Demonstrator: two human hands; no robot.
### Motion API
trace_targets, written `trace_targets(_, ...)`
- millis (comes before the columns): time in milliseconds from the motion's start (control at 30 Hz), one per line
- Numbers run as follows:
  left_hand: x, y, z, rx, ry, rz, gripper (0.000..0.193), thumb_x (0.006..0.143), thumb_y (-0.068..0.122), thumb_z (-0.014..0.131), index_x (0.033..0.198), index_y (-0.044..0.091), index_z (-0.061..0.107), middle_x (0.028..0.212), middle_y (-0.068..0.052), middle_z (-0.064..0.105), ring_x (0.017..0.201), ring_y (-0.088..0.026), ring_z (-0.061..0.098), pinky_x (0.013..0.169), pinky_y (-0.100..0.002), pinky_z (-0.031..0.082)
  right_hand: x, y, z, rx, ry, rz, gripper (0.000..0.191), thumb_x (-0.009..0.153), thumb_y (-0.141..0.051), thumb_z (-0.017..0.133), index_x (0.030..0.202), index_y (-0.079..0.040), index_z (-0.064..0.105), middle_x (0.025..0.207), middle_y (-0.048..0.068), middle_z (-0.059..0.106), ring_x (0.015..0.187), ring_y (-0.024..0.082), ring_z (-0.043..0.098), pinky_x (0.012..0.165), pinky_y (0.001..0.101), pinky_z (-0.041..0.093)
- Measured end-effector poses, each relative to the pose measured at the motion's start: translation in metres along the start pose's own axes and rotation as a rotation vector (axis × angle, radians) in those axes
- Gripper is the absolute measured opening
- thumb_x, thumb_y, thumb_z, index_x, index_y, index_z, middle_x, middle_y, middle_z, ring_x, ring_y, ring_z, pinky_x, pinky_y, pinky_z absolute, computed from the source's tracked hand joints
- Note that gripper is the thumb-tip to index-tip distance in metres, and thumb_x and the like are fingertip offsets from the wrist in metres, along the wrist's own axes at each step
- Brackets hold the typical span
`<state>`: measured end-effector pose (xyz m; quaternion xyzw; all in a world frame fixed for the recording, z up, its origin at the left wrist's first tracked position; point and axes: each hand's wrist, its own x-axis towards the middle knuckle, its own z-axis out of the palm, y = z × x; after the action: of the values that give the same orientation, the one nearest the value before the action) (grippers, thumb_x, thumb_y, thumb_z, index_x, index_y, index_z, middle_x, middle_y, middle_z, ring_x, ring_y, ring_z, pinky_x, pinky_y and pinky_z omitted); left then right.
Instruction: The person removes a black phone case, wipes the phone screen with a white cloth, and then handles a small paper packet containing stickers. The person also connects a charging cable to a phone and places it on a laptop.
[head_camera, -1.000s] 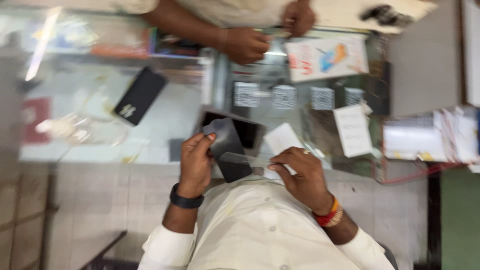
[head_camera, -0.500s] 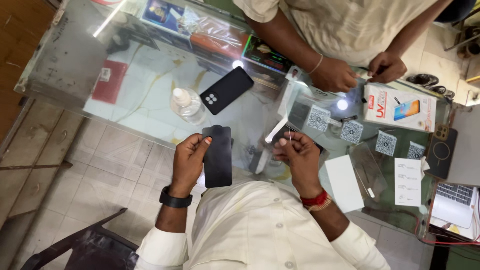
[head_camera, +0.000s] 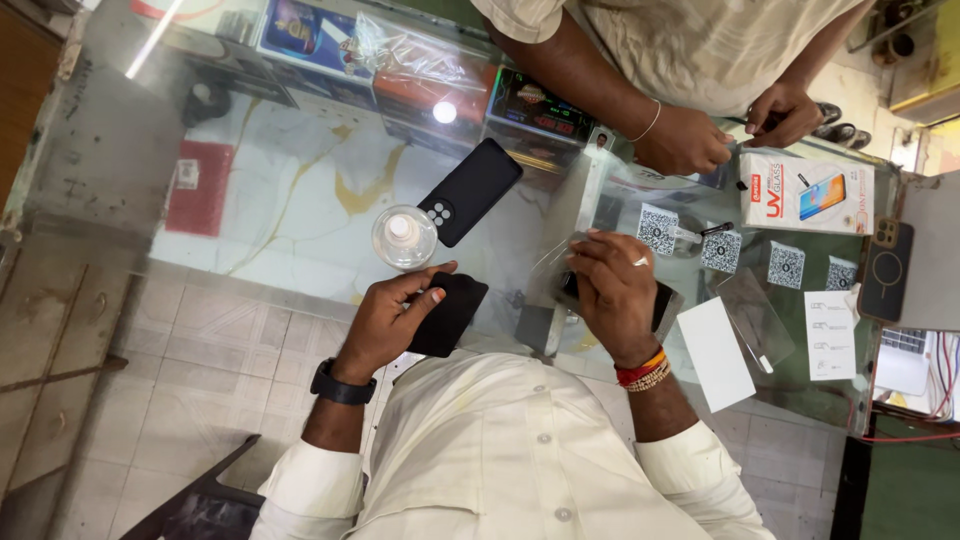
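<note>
- Glass desk (head_camera: 300, 215) spans the scene above a tiled floor.
- White rectangular box (head_camera: 806, 194) with orange lettering lies far right.
- Square black-and-white labels (head_camera: 657, 229) sit mid-desk.
- Left hand (head_camera: 385, 322) grips a black cloth (head_camera: 448, 312); right hand (head_camera: 617, 290) clamps a dark phone (head_camera: 662, 303), near centre.

Free: bare glass counter (head_camera: 290, 200) left of bottle | Blocked: clear bottle (head_camera: 404, 236), black phone case (head_camera: 470, 190), another person's hands (head_camera: 683, 140) ahead.

A black cloth (head_camera: 447, 313) sat pinched in the left hand (head_camera: 385, 322) over the table's near edge; a dark phone (head_camera: 660, 303) lay mostly hidden under the right hand (head_camera: 613, 290).
</note>
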<state>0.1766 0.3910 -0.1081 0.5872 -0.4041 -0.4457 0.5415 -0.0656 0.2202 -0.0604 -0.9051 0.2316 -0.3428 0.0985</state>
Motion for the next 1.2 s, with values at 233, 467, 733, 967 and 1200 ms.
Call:
trace_targets(233,0.016,-0.006,-0.03,0.032,-0.009,0.025,0.024,0.1,0.008,0.062,0.12,-0.004,0.071,0.132,-0.011,0.073,0.112,-0.014,0.07,0.097,-0.03,0.055,0.001,-0.015,0.028,0.02,-0.085,-0.043,0.024,0.076,0.005,0.077,0.097,-0.007,0.074,0.111,0.007,0.073,0.119,0.027,0.066,0.107,0.0453,0.05)
trace_targets(467,0.011,-0.031,-0.062,-0.068,0.114,0.032,0.029,0.099,0.009,0.062,0.126,0.001,0.068,0.116,-0.004,0.076,0.103,-0.008,0.069,0.092,-0.024,0.054,0.007,-0.025,0.048,0.035,-0.248,-0.121,0.026,0.079,0.001,0.077,0.103,-0.009,0.076,0.113,0.006,0.073,0.12,0.026,0.066,0.103,0.0445,0.05)
trace_targets(733,-0.038,-0.043,-0.107,-0.199,0.364,0.163,0.018,0.107,0.01,0.066,0.093,-0.001,0.064,0.079,0.008,0.057,0.071,-0.001,0.045,0.064,-0.02,0.035,0.011,-0.039,0.078,-0.134,-0.399,-0.227,0.038,0.077,-0.003,0.07,0.114,-0.009,0.075,0.127,0.009,0.072,0.125,0.028,0.064,0.109,0.0496,0.046)
trace_targets(967,-0.033,-0.012,-0.077,0.106,0.272,0.136,0.018,0.1,0.011,0.07,0.109,-0.004,0.071,0.09,-0.007,0.077,0.08,-0.01,0.07,0.07,-0.023,0.055,0.001,-0.033,0.054,-0.125,-0.238,-0.053,0.023,0.088,-0.001,0.073,0.11,-0.006,0.073,0.12,0.008,0.073,0.125,0.027,0.064,0.108,0.0469,0.048)
trace_targets(1200,0.013,0.031,-0.019,0.756,-0.058,0.359,0.04,0.088,0.023,0.077,0.123,0.003,0.071,0.091,-0.017,0.076,0.072,-0.031,0.072,0.06,-0.037,0.056,-0.029,-0.032,0.01,-0.113,-0.099,0.081,0.018,0.086,0.001,0.077,0.102,-0.005,0.073,0.114,0.008,0.073,0.118,0.027,0.067,0.104,0.0453,0.05)
